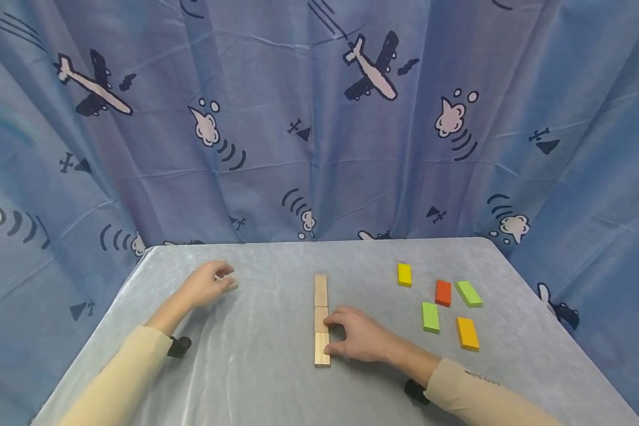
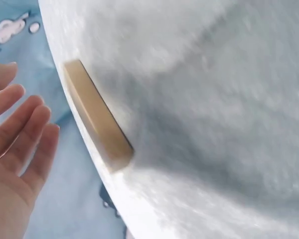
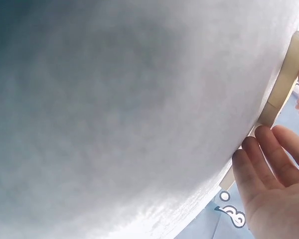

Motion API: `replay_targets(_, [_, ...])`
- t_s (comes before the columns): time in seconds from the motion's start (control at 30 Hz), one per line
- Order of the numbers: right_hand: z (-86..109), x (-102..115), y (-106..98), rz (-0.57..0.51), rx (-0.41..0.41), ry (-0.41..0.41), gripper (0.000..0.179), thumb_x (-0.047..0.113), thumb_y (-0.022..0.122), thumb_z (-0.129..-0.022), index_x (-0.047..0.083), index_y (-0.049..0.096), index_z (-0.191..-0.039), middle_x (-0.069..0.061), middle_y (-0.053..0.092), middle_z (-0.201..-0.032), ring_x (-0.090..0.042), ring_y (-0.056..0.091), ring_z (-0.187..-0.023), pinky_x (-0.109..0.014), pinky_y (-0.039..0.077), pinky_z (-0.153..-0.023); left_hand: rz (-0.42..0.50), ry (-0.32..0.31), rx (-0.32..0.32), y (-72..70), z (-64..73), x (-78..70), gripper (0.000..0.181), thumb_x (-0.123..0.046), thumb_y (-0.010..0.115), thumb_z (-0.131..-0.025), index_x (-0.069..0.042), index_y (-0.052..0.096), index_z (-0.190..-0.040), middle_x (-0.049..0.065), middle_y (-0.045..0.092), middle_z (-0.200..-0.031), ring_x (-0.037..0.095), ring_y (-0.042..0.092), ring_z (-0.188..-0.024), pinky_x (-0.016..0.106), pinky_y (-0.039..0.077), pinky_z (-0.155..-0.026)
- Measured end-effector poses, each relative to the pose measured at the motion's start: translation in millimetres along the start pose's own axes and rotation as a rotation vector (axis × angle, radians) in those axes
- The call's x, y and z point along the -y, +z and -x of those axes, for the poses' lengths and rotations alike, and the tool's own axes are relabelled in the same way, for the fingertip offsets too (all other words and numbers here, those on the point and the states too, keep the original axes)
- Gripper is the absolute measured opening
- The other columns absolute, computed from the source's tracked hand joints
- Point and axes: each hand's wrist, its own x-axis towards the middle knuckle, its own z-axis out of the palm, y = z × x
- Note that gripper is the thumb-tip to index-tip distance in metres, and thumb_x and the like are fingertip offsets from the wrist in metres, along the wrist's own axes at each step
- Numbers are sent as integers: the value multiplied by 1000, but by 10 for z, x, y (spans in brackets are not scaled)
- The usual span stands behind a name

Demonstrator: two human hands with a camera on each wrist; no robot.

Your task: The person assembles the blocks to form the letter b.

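Observation:
Three plain wooden blocks lie end to end in a straight row: a far block (image 1: 320,290), a middle block (image 1: 320,319) and a near block (image 1: 322,357). My right hand (image 1: 359,335) is at the row's right side, index finger at the middle block and thumb at the near one. In the right wrist view its fingers (image 3: 270,149) stretch out straight along the wooden row (image 3: 285,82). Off to the left, my left hand (image 1: 206,285) hovers over the table with loose fingers and holds nothing. The left wrist view shows the wooden row (image 2: 98,117) beyond its fingertips.
Painted blocks are scattered on the right: a yellow one (image 1: 404,275), a red one (image 1: 443,293), two green ones (image 1: 431,317) and an orange one (image 1: 467,333). A pale cloth covers the table (image 1: 266,378). Behind it hangs a blue curtain (image 1: 277,118).

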Motion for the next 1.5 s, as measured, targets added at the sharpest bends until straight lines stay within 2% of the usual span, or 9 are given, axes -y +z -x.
replay_targets(0.1, [-5,6,3,4,7,4,51,33,83,-84,3,70,-122,-2,66,-115,-19,61,-108,-42,50,-97,-9,-35,-5,-18,34,89,32,-14,64,-98,8,66,-121,25,66,-118,42,62,-109,56,50,-93])
replay_targets(0.27, [-19,6,11,-1,28,15,51,35,82,-84,5,70,-124,0,66,-116,-17,60,-109,-41,50,-97,-19,-85,33,-41,77,172,36,-15,65,-96,12,64,-121,29,65,-119,46,63,-108,56,51,-92])
replay_targets(0.43, [-20,-11,1,-9,35,21,51,35,82,-85,5,70,-124,0,66,-117,-18,60,-110,-42,50,-98,-12,-122,69,-56,68,185,37,-15,66,-95,11,64,-120,32,65,-117,45,64,-106,57,51,-91])
replay_targets(0.67, [-8,-23,-3,4,22,25,51,35,82,-84,5,70,-123,0,67,-116,-18,60,-109,-42,50,-98,0,-175,130,-52,70,202,36,-17,66,-94,7,64,-121,29,66,-113,41,65,-101,54,53,-87])
replay_targets(0.8, [-3,-11,-3,5,22,29,52,36,83,-84,5,70,-124,0,67,-116,-19,61,-110,-43,50,-98,27,-176,135,-29,92,206,41,-18,67,-93,9,62,-124,29,65,-114,40,64,-102,53,53,-87])
replay_targets(1.03, [-6,3,-2,6,24,35,52,35,82,-84,5,70,-124,-1,67,-118,-20,60,-113,-44,49,-100,64,-190,126,0,105,190,60,-24,74,-88,13,57,-131,32,59,-130,43,59,-114,56,47,-98])
replay_targets(1.2, [-9,-9,14,14,27,40,52,36,82,-84,6,70,-125,0,67,-118,-19,60,-113,-44,49,-101,86,-175,164,10,109,210,76,-24,84,-80,17,51,-135,35,53,-137,49,51,-126,61,40,-106])
replay_targets(1.33, [-13,-10,19,16,24,40,52,35,82,-84,6,70,-125,0,67,-118,-19,60,-113,-44,49,-100,105,-167,187,14,111,226,84,-23,88,-79,17,46,-140,37,47,-142,51,44,-132,63,36,-109])
replay_targets(1.5, [-12,-9,16,21,22,39,52,35,83,-84,6,70,-125,0,67,-117,-19,60,-112,-44,49,-100,116,-157,163,24,90,230,85,-23,87,-78,17,45,-140,36,48,-141,47,52,-125,61,38,-107])
